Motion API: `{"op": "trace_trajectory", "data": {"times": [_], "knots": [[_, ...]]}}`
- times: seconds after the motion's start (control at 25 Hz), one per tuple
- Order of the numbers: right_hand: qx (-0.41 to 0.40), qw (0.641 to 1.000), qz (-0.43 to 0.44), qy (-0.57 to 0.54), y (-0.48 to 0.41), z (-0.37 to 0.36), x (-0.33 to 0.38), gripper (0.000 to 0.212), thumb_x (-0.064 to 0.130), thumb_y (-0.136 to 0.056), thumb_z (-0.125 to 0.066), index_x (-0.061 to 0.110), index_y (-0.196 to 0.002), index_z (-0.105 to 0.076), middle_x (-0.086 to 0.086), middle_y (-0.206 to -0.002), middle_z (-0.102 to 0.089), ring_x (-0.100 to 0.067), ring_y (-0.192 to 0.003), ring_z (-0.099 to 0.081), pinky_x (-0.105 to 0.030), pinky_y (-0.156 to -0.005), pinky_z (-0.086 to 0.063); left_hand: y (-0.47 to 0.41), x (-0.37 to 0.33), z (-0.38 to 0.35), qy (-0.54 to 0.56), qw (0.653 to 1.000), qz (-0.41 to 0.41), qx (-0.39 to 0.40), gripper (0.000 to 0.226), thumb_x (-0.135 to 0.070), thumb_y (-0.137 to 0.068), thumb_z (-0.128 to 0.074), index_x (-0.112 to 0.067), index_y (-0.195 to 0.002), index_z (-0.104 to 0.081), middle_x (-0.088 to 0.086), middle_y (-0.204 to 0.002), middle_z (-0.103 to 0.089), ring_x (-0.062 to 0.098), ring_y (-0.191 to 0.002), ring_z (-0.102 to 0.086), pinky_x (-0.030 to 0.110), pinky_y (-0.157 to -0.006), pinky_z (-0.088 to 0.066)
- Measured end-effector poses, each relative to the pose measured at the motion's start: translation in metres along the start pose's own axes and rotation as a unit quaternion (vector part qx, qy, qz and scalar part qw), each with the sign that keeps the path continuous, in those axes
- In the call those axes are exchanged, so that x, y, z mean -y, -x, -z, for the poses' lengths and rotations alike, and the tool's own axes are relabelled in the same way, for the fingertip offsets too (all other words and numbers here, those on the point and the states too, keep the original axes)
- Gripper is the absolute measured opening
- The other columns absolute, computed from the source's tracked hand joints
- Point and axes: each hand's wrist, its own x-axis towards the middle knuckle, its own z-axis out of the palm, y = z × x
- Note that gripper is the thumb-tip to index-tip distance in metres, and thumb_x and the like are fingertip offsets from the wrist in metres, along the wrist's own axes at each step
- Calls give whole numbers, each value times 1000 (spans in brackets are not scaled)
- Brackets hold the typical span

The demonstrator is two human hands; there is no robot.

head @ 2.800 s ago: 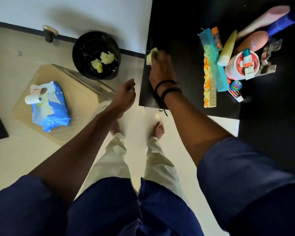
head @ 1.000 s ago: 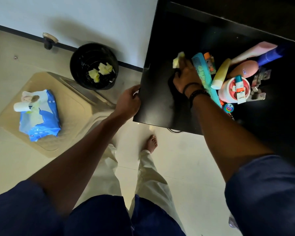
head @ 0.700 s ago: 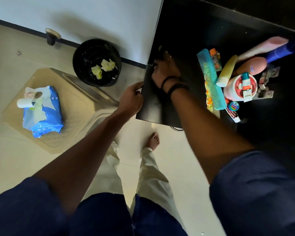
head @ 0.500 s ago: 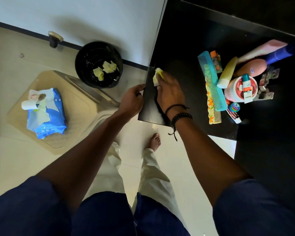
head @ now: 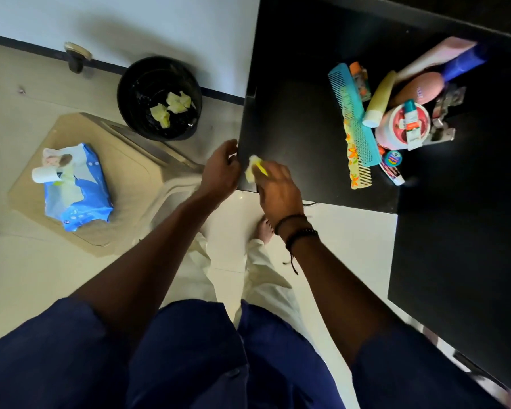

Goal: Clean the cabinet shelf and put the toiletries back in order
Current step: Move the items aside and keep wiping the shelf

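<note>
Right hand (head: 278, 193) holds wipe (head: 255, 169) at shelf (head: 292, 128) corner, left hand (head: 219, 172) beside — toiletries (head: 401, 125) apart.

Shelf (head: 301, 134): black. Wipe (head: 255, 169): yellow. Combs: teal (head: 354, 113); yellow, orange-flowered (head: 357, 169). Bin (head: 160, 97): black. Wipe pack (head: 77, 190): blue.

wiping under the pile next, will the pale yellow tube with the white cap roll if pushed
Probably: the pale yellow tube with the white cap looks round and lies on its side, so it may roll. Small and plastic, it's likely light.
</note>
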Motion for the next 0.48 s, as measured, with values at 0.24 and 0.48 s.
{"op": "trace_trajectory", "data": {"times": [0.24,0.48], "knots": [[-54,939,-298,-162,48,27,-78,23,11,-94,-55,-3,-113,-56,-11,-103,-60,-5,-94,-63,-19,-92,-47,19,14,-10,-51,998,-42,-2,46,1,-89,-37,-9,-132,-50,9,-127,-59,24,-113,-57,39,-97,-49],[-27,970,-236,-47,-52,20,-39,31,14,-96,-44,7,-123,-57,-14,-127,-53,-27,-116,-49,-25,-100,-34,26,24,2,-38,999,18,7,50,1,-92,-34,-9,-141,-37,8,-141,-47,18,-120,-51,29,-101,-42]]}}
